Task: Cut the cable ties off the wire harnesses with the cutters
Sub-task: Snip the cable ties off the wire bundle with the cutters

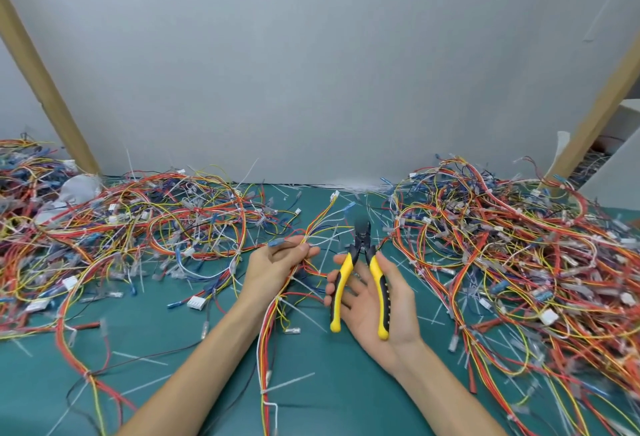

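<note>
Left hand [273, 262], harness [266, 331]; right hand [363, 300], cutters [376, 283]

1 pr cutters [362, 245], 2 hands [273, 262] [375, 300], 2 harness piles [138, 221] [519, 245].

The left hand [277, 262] grips a wire harness [273, 314] of red, yellow and white leads that trails toward the person across the green mat [194, 349]. The right hand [360, 297], palm up, holds the yellow-handled cutters [362, 248], handles spread, jaws pointing away. Tangled harness heaps lie left [121, 221] and right [512, 245]; loose white cable ties [291, 382] litter the mat.
</note>
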`<state>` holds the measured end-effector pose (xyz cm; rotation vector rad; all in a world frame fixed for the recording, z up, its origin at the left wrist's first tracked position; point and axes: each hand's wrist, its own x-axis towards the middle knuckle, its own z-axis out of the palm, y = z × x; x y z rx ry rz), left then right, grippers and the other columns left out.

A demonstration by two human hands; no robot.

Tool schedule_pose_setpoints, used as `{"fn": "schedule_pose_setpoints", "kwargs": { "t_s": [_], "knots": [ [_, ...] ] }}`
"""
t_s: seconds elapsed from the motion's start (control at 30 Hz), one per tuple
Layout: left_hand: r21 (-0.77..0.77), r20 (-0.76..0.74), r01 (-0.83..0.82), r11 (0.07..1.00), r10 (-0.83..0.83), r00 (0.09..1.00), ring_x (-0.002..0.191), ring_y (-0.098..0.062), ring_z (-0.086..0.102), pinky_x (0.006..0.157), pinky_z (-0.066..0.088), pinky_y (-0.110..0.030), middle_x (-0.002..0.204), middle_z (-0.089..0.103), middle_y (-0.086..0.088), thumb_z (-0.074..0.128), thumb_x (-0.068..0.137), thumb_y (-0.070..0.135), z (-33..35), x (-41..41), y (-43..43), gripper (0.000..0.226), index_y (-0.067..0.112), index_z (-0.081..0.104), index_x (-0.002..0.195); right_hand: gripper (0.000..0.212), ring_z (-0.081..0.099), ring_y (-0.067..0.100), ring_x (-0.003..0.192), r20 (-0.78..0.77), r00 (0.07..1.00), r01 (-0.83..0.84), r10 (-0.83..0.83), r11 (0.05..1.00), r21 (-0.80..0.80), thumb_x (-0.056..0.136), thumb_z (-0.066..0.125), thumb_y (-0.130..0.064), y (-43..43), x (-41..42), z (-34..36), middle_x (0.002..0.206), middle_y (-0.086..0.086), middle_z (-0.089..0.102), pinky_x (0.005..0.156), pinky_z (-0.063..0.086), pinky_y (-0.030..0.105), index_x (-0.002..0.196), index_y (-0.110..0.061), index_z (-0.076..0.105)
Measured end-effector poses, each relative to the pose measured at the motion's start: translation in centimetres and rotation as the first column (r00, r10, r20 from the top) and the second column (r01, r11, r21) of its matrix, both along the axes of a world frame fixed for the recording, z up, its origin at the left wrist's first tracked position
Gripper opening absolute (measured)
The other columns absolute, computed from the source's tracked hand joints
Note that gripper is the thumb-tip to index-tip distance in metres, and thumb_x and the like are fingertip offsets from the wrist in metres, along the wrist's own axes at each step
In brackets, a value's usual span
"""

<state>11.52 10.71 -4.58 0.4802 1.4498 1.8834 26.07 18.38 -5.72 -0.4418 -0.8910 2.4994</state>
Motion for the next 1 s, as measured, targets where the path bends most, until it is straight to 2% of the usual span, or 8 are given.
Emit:
{"fn": "schedule_pose_setpoints", "kwargs": {
  "t_s": [0.1,0.2,0.33,0.47,0.57,0.7,0.83,1.0],
  "knots": [
    [-0.028,-0.004,0.041,0.999,-0.042,0.999,0.075,-0.003,0.071,0.057,0.051,-0.012,0.089,0.076,-0.010,0.063,0.091,0.009,0.1,-0.2,-0.1,0.019,0.001,0.063,0.109,0.057,0.064,0.033,0.088,-0.009,1.000,-0.024,0.024,0.999,-0.031,0.091,0.050,-0.050,0.2,-0.1,-0.1,0.097,0.021,0.064,0.080,0.055,0.043,0.114,-0.001,0.069],
    [-0.058,-0.052,0.069,0.996,-0.072,0.996,0.074,-0.006,0.071,0.059,0.052,-0.014,0.086,0.076,-0.008,0.061,0.093,0.014,0.0,-0.3,-0.2,0.020,0.001,0.064,0.108,0.061,0.064,0.033,0.093,-0.004,0.999,-0.044,0.044,0.998,-0.037,0.090,0.051,-0.051,0.3,-0.1,-0.2,0.101,0.022,0.063,0.084,0.054,0.044,0.120,-0.001,0.066],
    [-0.013,0.038,0.108,0.994,-0.108,0.993,0.079,-0.013,0.074,0.056,0.053,-0.017,0.088,0.077,-0.005,0.060,0.094,0.014,0.1,-0.5,-0.5,0.021,0.002,0.062,0.111,0.062,0.062,0.033,0.094,-0.012,0.998,-0.055,0.054,0.997,-0.056,0.091,0.051,-0.052,0.3,-0.2,-0.2,0.101,0.021,0.062,0.085,0.054,0.044,0.122,0.000,0.065],
    [-0.010,0.173,0.265,0.964,-0.259,0.950,0.079,-0.017,0.074,0.063,0.056,-0.022,0.093,0.075,-0.013,0.066,0.086,0.012,0.3,-1.5,-0.8,0.027,0.000,0.064,0.110,0.059,0.065,0.032,0.092,-0.020,0.999,-0.037,0.036,0.996,-0.083,0.090,0.052,-0.051,0.3,-0.2,-0.2,0.102,0.021,0.063,0.082,0.055,0.043,0.119,-0.002,0.067],
    [0.021,0.295,0.379,0.925,-0.368,0.882,0.076,-0.019,0.071,0.071,0.058,-0.025,0.091,0.073,-0.016,0.069,0.077,0.014,0.3,-1.8,-0.6,0.026,-0.004,0.072,0.095,0.058,0.065,0.032,0.091,-0.020,1.000,-0.024,0.022,0.996,-0.085,0.090,0.052,-0.050,0.3,-0.3,-0.2,0.106,0.022,0.063,0.082,0.055,0.043,0.119,-0.002,0.067],
    [0.056,0.229,0.471,0.880,-0.471,0.852,0.078,-0.018,0.068,0.076,0.056,-0.025,0.091,0.071,-0.015,0.065,0.083,0.020,-0.3,-1.3,-0.4,0.025,-0.003,0.074,0.089,0.059,0.065,0.031,0.089,-0.010,1.000,0.001,-0.001,0.996,-0.085,0.089,0.052,-0.050,0.3,-0.3,0.0,0.108,0.023,0.065,0.081,0.055,0.041,0.122,-0.002,0.062],
    [0.025,0.160,0.384,0.923,-0.383,0.910,0.081,-0.022,0.062,0.073,0.055,-0.025,0.092,0.066,-0.018,0.067,0.083,0.028,-0.8,-1.1,-0.5,0.028,0.003,0.075,0.095,0.056,0.064,0.031,0.087,-0.003,1.000,0.017,-0.017,0.995,-0.102,0.088,0.053,-0.050,0.3,-0.3,0.2,0.102,0.022,0.063,0.081,0.056,0.042,0.115,-0.003,0.069],
    [0.028,0.063,0.188,0.982,-0.190,0.980,0.050,-0.013,0.044,0.048,0.040,-0.018,0.058,0.047,-0.006,0.071,0.075,0.039,-0.8,-0.5,0.1,0.033,0.009,0.077,0.088,0.056,0.063,0.030,0.088,-0.006,1.000,0.010,-0.011,0.997,-0.083,0.091,0.051,-0.050,0.3,-0.2,0.1,0.098,0.020,0.061,0.084,0.054,0.042,0.119,-0.004,0.066]
  ]
}}
